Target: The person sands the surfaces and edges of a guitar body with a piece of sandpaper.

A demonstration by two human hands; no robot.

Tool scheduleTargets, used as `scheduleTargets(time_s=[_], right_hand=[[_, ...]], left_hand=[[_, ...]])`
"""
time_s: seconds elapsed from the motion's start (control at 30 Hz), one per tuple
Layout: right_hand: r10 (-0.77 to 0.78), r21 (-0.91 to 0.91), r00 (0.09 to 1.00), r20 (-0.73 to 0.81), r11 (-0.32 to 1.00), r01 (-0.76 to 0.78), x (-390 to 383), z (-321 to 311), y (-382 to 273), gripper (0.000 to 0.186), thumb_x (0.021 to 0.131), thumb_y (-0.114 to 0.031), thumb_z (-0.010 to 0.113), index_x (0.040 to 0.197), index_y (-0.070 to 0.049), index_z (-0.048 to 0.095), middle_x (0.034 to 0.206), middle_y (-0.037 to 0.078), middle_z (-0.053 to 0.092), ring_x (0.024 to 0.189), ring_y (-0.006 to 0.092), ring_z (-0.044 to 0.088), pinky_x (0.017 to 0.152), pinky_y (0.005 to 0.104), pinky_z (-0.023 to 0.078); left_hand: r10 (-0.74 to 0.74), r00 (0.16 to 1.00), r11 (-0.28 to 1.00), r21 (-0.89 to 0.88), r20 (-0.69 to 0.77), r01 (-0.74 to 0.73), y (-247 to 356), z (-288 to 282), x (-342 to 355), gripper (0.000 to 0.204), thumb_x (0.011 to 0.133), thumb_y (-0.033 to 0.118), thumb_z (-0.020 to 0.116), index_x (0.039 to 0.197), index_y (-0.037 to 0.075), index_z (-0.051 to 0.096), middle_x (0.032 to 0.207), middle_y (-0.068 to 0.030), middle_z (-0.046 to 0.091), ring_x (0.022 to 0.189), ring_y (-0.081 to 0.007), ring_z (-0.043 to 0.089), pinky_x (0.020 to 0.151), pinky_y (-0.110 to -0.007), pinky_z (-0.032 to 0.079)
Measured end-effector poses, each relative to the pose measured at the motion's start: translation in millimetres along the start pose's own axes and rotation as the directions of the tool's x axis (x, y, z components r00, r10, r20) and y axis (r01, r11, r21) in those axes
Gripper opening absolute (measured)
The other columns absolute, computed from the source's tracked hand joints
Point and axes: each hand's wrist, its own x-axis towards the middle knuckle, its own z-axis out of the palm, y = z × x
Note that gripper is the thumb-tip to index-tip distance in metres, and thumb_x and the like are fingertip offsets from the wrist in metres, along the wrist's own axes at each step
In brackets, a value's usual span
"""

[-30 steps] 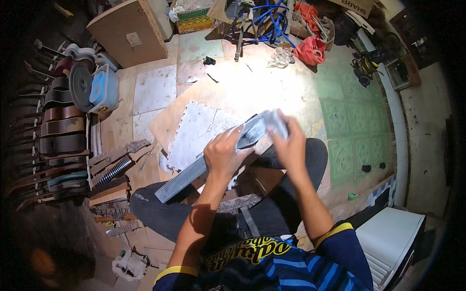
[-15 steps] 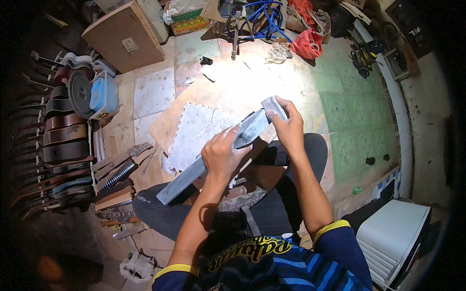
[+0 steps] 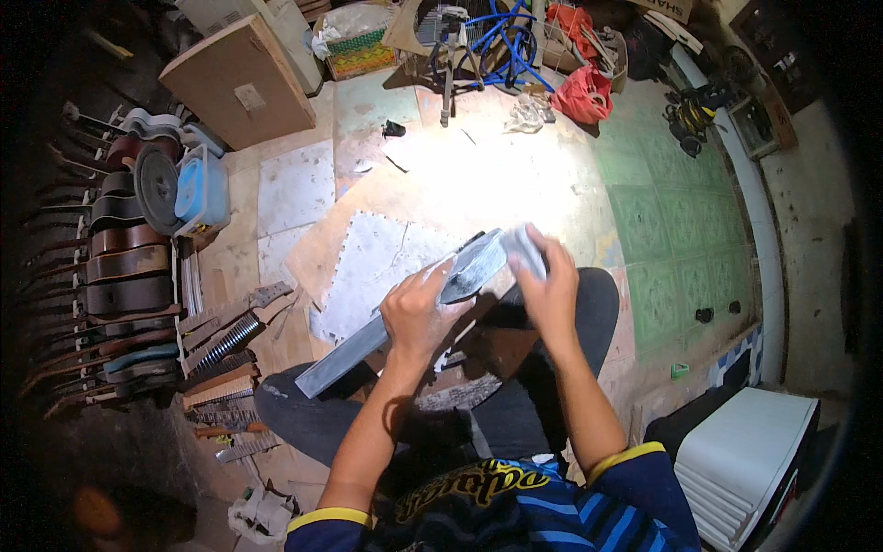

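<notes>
Guitar neck [image 3: 345, 357] slants, I see, through the left hand [image 3: 414, 308], fingers wrapped; the right hand [image 3: 552, 287] clasps a grey block [image 3: 528, 250] beside its far end.

Free passage over green tiles [image 3: 662, 219] rightward, with guitars [image 3: 127, 269] and a plastic tub [image 3: 213, 198] as obstacles leftward.
</notes>
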Motion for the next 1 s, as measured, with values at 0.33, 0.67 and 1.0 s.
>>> scheduleTargets(time_s=[0.33,0.67,1.0], right_hand=[[0.136,0.175,0.991,0.000,0.975,-0.134,8,4,2,0.043,0.084,-0.015,0.078,0.124,-0.001,0.069,0.119,0.020,0.069,0.112,0.0366,0.063,0.101,0.0444,0.046],[-0.174,-0.132,0.983,0.053,0.975,0.179,-31,1,-39,0.043,0.083,-0.017,0.080,0.122,-0.003,0.071,0.116,0.019,0.068,0.109,0.0368,0.062,0.097,0.0475,0.046],[-0.294,-0.198,0.951,0.098,0.931,0.308,-56,4,-56,0.044,0.080,-0.012,0.081,0.122,-0.003,0.070,0.117,0.018,0.068,0.109,0.0352,0.061,0.098,0.0466,0.047]], left_hand=[[-0.011,1.000,1.000,-0.017,-0.008,0.011,1,2,3,0.064,0.052,0.017,0.097,0.113,0.011,0.077,0.102,-0.0107,0.078,0.091,-0.0287,0.076,0.078,-0.036,0.059],[-0.021,1.000,0.999,-0.025,-0.003,0.021,-1,0,-1,0.061,0.055,0.018,0.096,0.113,0.009,0.077,0.103,-0.0114,0.078,0.093,-0.0291,0.076,0.078,-0.037,0.059],[-0.006,1.000,1.000,-0.021,-0.025,0.005,-5,5,-3,0.056,0.059,0.018,0.094,0.112,0.010,0.077,0.104,-0.0109,0.078,0.091,-0.0287,0.076,0.078,-0.037,0.060]])
